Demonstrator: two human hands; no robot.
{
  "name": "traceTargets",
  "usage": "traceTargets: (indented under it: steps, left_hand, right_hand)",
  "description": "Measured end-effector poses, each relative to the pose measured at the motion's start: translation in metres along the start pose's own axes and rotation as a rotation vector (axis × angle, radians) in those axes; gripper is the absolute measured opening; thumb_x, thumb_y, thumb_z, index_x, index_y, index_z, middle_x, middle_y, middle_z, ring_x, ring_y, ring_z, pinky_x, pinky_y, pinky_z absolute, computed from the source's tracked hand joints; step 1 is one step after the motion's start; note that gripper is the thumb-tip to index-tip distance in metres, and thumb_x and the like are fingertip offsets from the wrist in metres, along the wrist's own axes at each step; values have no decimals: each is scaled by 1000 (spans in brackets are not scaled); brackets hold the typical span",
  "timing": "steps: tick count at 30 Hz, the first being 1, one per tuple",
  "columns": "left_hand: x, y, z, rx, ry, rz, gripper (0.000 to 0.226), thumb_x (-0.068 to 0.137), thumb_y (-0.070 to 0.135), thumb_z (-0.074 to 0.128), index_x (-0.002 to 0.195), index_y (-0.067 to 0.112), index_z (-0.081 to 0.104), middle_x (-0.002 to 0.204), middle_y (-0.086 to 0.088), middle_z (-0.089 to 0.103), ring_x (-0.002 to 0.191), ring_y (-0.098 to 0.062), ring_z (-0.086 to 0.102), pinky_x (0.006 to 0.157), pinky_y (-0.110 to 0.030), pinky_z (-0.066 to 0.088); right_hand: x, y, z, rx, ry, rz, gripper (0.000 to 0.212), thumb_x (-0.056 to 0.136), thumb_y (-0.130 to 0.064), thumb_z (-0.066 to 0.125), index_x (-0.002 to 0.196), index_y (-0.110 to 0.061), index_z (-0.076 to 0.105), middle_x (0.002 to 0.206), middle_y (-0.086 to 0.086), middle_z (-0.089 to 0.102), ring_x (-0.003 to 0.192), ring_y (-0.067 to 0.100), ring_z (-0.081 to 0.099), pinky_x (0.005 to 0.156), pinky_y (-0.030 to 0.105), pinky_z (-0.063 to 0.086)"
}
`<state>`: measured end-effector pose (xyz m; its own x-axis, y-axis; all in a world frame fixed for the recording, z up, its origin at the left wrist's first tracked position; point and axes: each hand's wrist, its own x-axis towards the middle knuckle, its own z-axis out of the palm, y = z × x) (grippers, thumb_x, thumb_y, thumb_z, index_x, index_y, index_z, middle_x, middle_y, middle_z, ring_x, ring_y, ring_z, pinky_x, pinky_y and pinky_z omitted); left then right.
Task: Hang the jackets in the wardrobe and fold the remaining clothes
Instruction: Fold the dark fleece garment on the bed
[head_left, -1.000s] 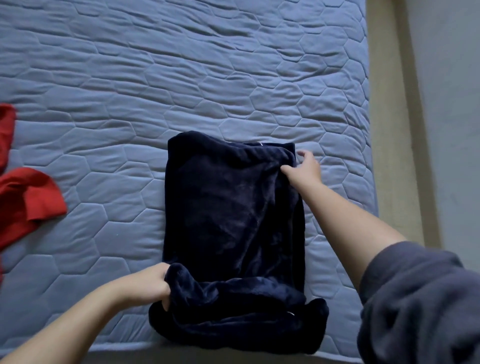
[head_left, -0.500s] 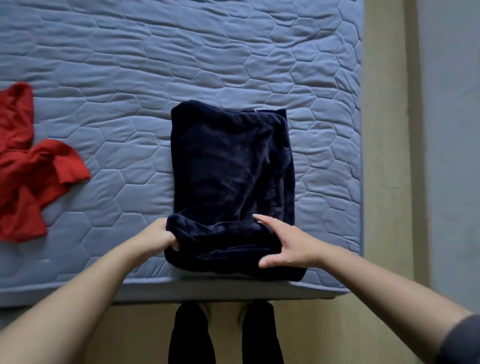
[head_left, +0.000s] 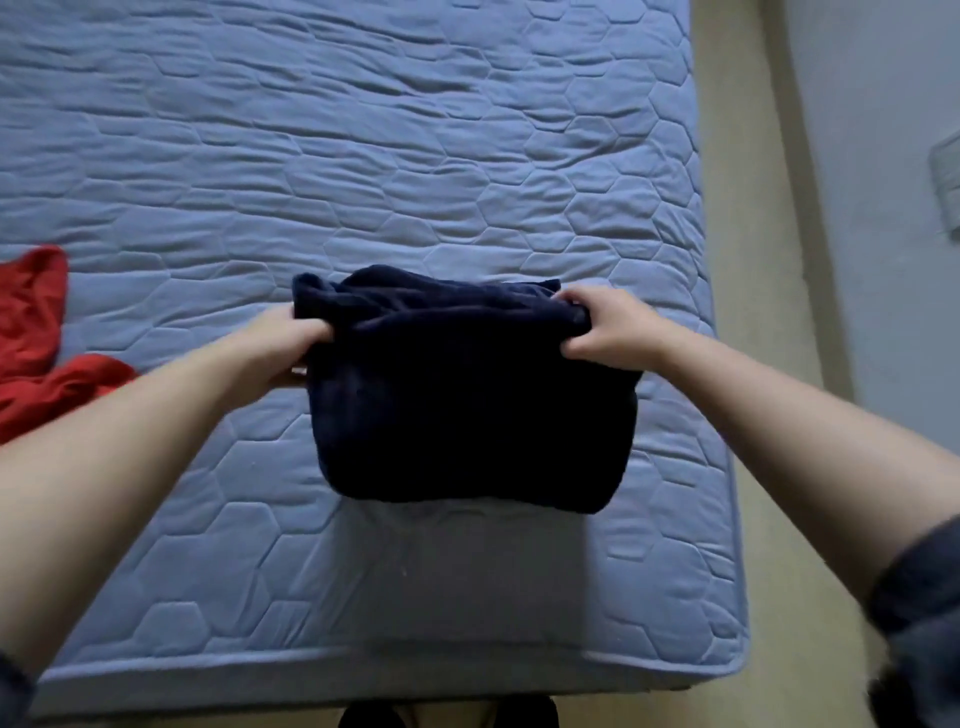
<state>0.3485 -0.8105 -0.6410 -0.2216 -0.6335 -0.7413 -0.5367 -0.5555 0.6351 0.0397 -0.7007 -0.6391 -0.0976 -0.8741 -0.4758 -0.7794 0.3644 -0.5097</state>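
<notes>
A: Where is our navy garment (head_left: 467, 415)?

B: Over the bed (head_left: 415, 156), near its front edge, toward the right corner, doubled into a thick block.

A: And our hands?

B: Our left hand (head_left: 283, 343) grips the fold's far-left end. Our right hand (head_left: 605, 330) pinches the far-right end, fingers curled into the cloth. We judge that holding both ends lets the layers land square.

A: The red garment (head_left: 36, 338)?

B: Loose at the bed's left edge, well apart and not yet folded.
</notes>
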Motion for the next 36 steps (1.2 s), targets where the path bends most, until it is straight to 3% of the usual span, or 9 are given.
traceTargets:
  steps: [2, 6, 13, 16, 19, 22, 25, 31, 36]
  left_hand:
    - [43, 6, 13, 119, 264, 40, 25, 91, 9, 45, 112, 13, 58, 104, -13, 64, 87, -28, 61, 71, -38, 53]
    - [105, -12, 40, 381, 621, -39, 35, 92, 10, 42, 126, 3, 44, 132, -27, 50, 122, -41, 47, 100, -41, 37]
    - [147, -43, 50, 451, 656, -38, 33, 91, 8, 43, 123, 5, 38, 129, -25, 51, 118, -42, 48, 96, -46, 38]
    - [103, -25, 34, 512, 759, 376, 42, 81, 13, 51, 123, 10, 42, 130, -15, 47, 119, -36, 45, 95, -49, 39]
    - [33, -39, 44, 751, 584, 802, 49, 82, 30, 46, 130, 17, 48, 139, -7, 45, 130, -27, 40, 106, -49, 33]
    - [11, -68, 69, 1040, 278, 613, 65, 86, 53, 26, 147, 29, 33, 157, -6, 22, 146, -25, 17, 114, -54, 15]
    - [49, -83, 76, 1165, 289, 438, 68, 86, 59, 17, 150, 38, 18, 161, -4, 3, 148, -25, 3, 114, -56, 12]
    - [140, -92, 86, 1045, 350, 476, 67, 81, 58, 32, 146, 40, 28, 160, -10, 7, 146, -31, 7, 107, -61, 22]
    - [143, -96, 80, 765, 525, 534, 72, 84, 50, 55, 143, 17, 32, 157, -10, 18, 145, -28, 13, 112, -49, 23]
  right_hand:
    - [43, -4, 13, -121, 151, 109, 43, 76, -22, 63, 118, -25, 56, 112, 6, 66, 108, 28, 59, 88, 35, 43]
    - [98, 7, 74, -342, 351, 270, 40, 83, -24, 61, 121, -20, 49, 119, 10, 61, 115, 31, 54, 94, 44, 37]
    - [119, 27, 121, -266, 515, 319, 80, 83, -21, 65, 149, -26, 20, 149, 7, 31, 138, 26, 27, 111, 51, 19]
    - [87, 7, 98, -238, 624, 129, 91, 73, -5, 62, 151, -27, 21, 159, 9, 12, 148, 30, 6, 113, 61, 1]
    - [31, -19, 109, -137, 688, -229, 79, 72, -4, 55, 147, -16, 33, 159, 11, 19, 148, 30, 9, 114, 59, 3]
    - [10, -25, 142, -206, 340, -235, 67, 87, -26, 48, 151, -25, 27, 161, 2, 7, 148, 30, 0, 112, 66, 11]
    - [38, -2, 161, -414, 179, 33, 68, 92, -56, 34, 150, -44, 1, 158, -10, -18, 147, 29, -13, 108, 72, 3]
    - [90, 31, 195, -371, 281, 171, 69, 83, -61, 20, 147, -49, -3, 161, -7, -11, 146, 27, -15, 104, 73, -7]
    - [81, 36, 192, -184, 499, 216, 65, 91, -50, 39, 151, -42, 13, 162, -8, 0, 148, 21, -5, 109, 66, -5]
